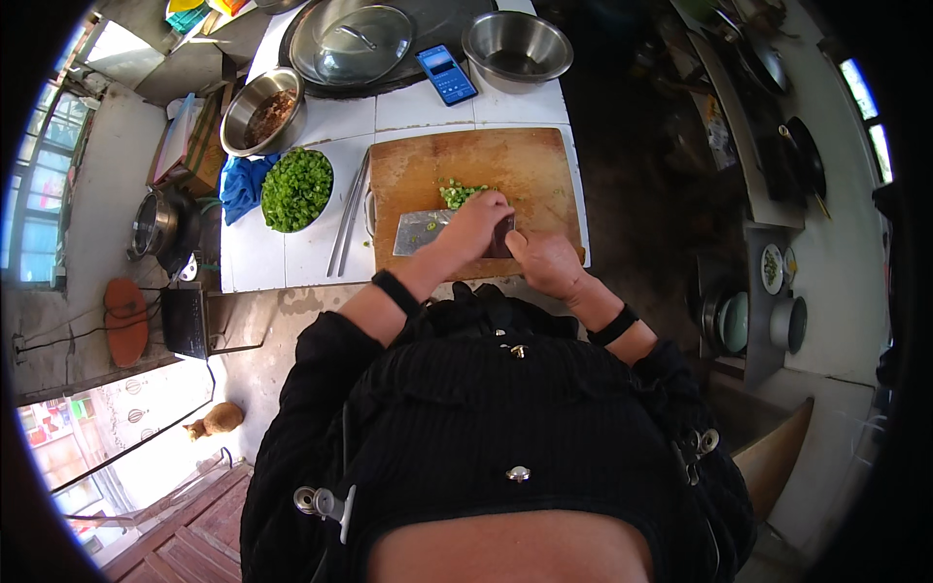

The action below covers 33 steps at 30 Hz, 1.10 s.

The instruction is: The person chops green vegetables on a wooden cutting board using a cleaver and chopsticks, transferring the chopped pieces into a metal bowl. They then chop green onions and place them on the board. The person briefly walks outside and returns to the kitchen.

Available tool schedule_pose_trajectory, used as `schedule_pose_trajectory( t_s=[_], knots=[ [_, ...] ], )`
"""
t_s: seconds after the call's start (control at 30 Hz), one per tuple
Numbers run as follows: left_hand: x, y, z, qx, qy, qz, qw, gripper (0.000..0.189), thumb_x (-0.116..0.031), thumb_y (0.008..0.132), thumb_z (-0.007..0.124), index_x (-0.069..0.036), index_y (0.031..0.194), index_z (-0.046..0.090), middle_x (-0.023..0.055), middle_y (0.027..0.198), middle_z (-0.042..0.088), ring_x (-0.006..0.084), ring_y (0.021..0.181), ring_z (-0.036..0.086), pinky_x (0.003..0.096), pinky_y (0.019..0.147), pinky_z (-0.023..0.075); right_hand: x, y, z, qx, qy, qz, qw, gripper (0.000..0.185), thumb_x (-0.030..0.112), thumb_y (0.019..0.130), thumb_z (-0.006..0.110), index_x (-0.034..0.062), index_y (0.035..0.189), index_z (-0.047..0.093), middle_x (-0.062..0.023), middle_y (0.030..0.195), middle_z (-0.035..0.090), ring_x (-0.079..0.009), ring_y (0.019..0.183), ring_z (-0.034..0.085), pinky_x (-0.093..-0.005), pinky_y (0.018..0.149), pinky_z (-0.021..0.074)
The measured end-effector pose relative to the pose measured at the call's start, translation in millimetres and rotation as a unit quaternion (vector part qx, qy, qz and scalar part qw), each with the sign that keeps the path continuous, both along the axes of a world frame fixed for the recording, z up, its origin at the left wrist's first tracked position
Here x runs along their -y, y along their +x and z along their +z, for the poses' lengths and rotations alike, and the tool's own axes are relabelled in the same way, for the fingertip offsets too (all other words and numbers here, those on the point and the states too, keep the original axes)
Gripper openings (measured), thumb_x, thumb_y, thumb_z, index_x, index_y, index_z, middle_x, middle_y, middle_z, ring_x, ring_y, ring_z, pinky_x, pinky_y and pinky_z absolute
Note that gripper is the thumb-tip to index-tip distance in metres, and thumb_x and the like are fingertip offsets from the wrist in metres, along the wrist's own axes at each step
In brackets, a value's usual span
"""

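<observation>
A cleaver (417, 235) lies nearly flat over the near part of a wooden cutting board (466, 157), bits of green onion stuck on its blade. My right hand (548, 264) is closed around its right end, where the handle is hidden by the fingers. Across the blade reaches my left hand (479, 218), its fingers bent down at the blade's right part. Whether those fingers pinch anything is hidden. Just beyond the left hand sits a small heap of chopped green onion (458, 194). A few loose bits are scattered on the board.
Left of the board are metal chopsticks (348, 215), a heaped bowl of chopped green onion (297, 189), a blue cloth (244, 191) and a steel bowl of minced food (232, 116). Behind are a glass lid (352, 47), a phone (447, 75) and another steel bowl (517, 75). A cat (221, 419) rests on the floor.
</observation>
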State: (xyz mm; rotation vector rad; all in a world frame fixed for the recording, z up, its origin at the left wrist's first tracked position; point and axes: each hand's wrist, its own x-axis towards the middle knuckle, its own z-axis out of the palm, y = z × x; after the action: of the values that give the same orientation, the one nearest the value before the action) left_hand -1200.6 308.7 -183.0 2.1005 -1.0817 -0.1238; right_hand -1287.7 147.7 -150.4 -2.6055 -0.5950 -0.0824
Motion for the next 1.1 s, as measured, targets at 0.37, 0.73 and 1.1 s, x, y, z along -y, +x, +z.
schedule_pose_trajectory(
  t_s=[0.37, 0.73, 1.1],
  knots=[
    [-48, 3, 4, -0.083, 0.038, -0.029, 0.995, 0.034, 0.007, 0.076, 0.043, -0.005, 0.099, 0.064, 0.0113, 0.099, 0.059, 0.0286, 0.092, 0.058, 0.0332, 0.079, 0.0472, 1, -6, 11, -0.027, -0.019, -0.047, 0.998, 0.010, 0.004, 0.073, 0.048, 0.0050, 0.082, 0.043, -0.0156, 0.072, 0.055, -0.0388, 0.064, 0.055, -0.0469, 0.055, 0.0428],
    [-58, 31, -4, -0.233, 0.065, -0.031, 0.970, 0.030, 0.008, 0.075, 0.045, -0.001, 0.097, 0.063, 0.0139, 0.101, 0.059, 0.0309, 0.092, 0.058, 0.0337, 0.081, 0.0467, -3, -10, 20, -0.023, 0.000, -0.052, 0.998, 0.007, 0.007, 0.075, 0.048, 0.0050, 0.078, 0.043, -0.0146, 0.069, 0.052, -0.0381, 0.065, 0.053, -0.0466, 0.054, 0.0412],
    [-129, 72, -8, -0.170, -0.101, 0.233, 0.952, 0.023, 0.002, 0.087, 0.046, 0.001, 0.105, 0.060, 0.0119, 0.097, 0.064, 0.0184, 0.089, 0.062, 0.0274, 0.079, 0.0478, 31, -39, 4, -0.102, 0.208, -0.295, 0.927, 0.032, 0.004, 0.070, 0.061, 0.0032, 0.102, 0.057, -0.0168, 0.076, 0.060, -0.0305, 0.066, 0.059, -0.0337, 0.060, 0.0464]
  ],
)
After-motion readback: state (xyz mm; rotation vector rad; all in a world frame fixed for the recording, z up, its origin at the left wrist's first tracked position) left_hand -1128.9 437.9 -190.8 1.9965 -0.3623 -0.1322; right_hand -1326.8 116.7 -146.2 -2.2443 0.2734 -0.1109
